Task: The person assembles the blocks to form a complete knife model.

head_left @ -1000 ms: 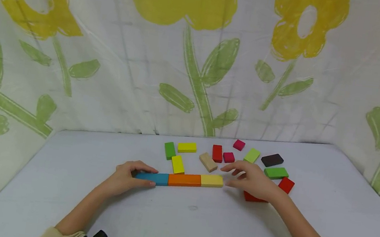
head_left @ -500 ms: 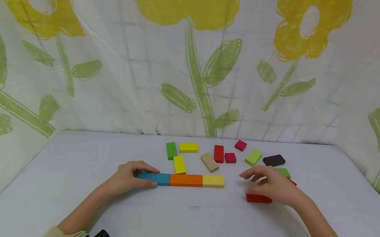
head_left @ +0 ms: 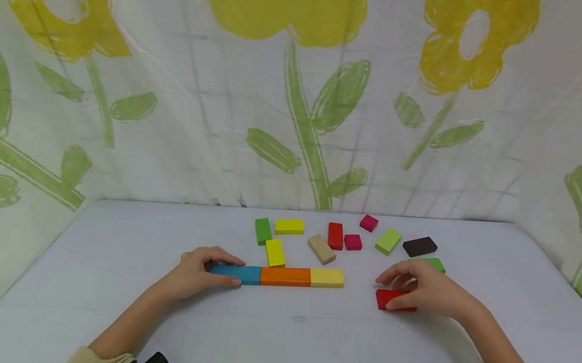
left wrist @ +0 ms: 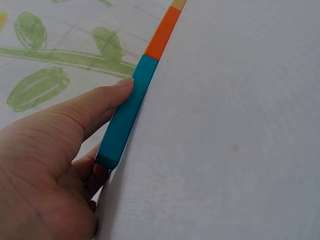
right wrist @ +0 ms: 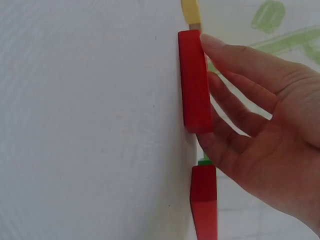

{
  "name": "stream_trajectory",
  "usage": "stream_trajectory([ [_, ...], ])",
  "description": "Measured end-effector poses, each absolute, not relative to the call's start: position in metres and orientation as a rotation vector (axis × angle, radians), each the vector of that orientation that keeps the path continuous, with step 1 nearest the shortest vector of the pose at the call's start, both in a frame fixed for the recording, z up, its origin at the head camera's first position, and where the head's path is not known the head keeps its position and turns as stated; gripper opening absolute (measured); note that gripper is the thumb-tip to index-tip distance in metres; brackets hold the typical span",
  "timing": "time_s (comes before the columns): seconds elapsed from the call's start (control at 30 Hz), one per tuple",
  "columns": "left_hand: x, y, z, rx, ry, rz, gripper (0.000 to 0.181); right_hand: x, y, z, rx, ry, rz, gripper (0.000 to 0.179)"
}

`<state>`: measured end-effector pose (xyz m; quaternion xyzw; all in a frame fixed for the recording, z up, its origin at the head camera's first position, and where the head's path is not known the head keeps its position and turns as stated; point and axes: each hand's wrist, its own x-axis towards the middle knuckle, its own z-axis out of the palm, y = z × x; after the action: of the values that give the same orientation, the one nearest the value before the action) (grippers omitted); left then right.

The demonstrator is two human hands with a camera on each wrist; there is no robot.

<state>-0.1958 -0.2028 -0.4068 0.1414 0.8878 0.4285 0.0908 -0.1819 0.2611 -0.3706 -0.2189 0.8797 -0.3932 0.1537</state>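
Block of red-painted wood, to judge by its look, oblong (right wrist: 195,82): seems to sit flat on the white-covered bench (head_left: 248,341), right of the row's free end, a gap between, and slightly nearer the person. Long axis left to right, close to parallel with the row. Right hand (head_left: 423,288) is the near one: comes in from the block's right, thumb at the near side, fingers curled behind; reads as a pinch, though contact at the far face is hidden. Row, from that gap leftward: pale-yellow oblong block (head_left: 327,278), orange oblong block (head_left: 286,276), blue oblong block (head_left: 240,273), end to end. Left hand (head_left: 205,268) well apart from the red one, at the row's far left, pinching the blue between thumb and fingers. Farther out, just right of the pinched red: second red block (right wrist: 204,210), masked by the hand in the head view. Bright green oblong block (head_left: 436,264) behind that hand, partly covered. Beyond the row: bright yellow oblong block (head_left: 275,253) right behind the orange, tan bare-wood block (head_left: 322,249) to its right, dark brown oblong block (head_left: 420,246) toward the back right. Backdrop: white sheet with yellow flowers (head_left: 175,56).
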Motion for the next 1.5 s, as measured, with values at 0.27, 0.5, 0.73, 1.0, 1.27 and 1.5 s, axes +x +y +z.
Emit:
stream_trajectory([
  [0.27, -0.195, -0.202, -0.406, 0.409, 2.632, 1.281, 0.034, -0.183, 0.266, -0.374, -0.608, 2.504, -1.092, 0.035],
  [0.5, -0.195, -0.202, -0.407, 0.421, 2.638, 1.282, 0.034, -0.184, 0.267, -0.375, -0.606, 2.504, -1.086, 0.033],
  [0.73, -0.196, -0.203, -0.407, 0.440, 2.630, 1.292, 0.033, -0.183, 0.267, -0.373, -0.622, 2.516, -1.083, 0.033],
  [1.0, -0.195, -0.202, -0.406, 0.430, 2.624, 1.309, 0.032, -0.188, 0.264, -0.372, -0.662, 2.556, -1.044, 0.032],
  [1.27, -0.195, -0.202, -0.406, 0.422, 2.625, 1.309, 0.032, -0.193, 0.256, -0.366, -0.652, 2.540, -1.052, 0.031],
  [1.5, -0.194, -0.201, -0.404, 0.403, 2.629, 1.293, 0.032, -0.198, 0.247, -0.361, -0.702, 2.576, -1.051, 0.033],
])
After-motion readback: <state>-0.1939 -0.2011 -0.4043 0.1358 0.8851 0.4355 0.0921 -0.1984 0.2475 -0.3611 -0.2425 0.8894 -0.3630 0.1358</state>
